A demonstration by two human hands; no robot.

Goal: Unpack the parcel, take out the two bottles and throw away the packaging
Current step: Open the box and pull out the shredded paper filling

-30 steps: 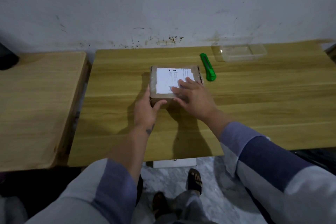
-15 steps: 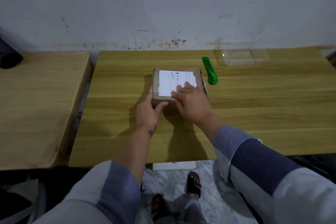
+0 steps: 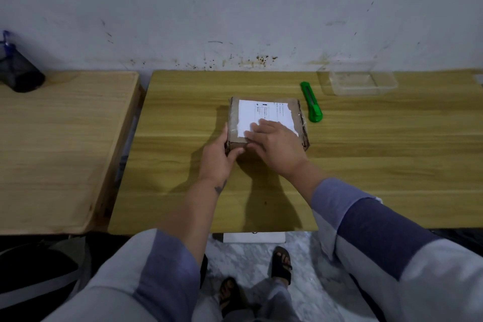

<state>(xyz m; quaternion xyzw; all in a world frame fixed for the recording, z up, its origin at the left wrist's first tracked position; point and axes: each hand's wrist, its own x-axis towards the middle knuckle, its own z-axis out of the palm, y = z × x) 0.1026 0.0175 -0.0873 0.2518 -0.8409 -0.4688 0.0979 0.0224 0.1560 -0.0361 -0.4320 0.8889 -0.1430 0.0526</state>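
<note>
A small brown cardboard parcel [image 3: 264, 110] with a white shipping label lies closed and taped on the wooden table [image 3: 379, 154]. My left hand [image 3: 218, 155] grips its near left corner, thumb on the front face. My right hand [image 3: 278, 145] rests flat on the top near the front edge, fingers spread over the label. The bottles are hidden inside the parcel.
A green utility knife [image 3: 311, 102] lies just right of the parcel. A clear plastic container [image 3: 362, 83] stands at the back right. A second wooden table [image 3: 60, 144] sits on the left with a dark mesh holder [image 3: 19, 73] at its far corner. The wall runs behind.
Both hands stay on the parcel in nearly the same hold. The camera has tilted slightly, so the whole scene sits lower in view.
</note>
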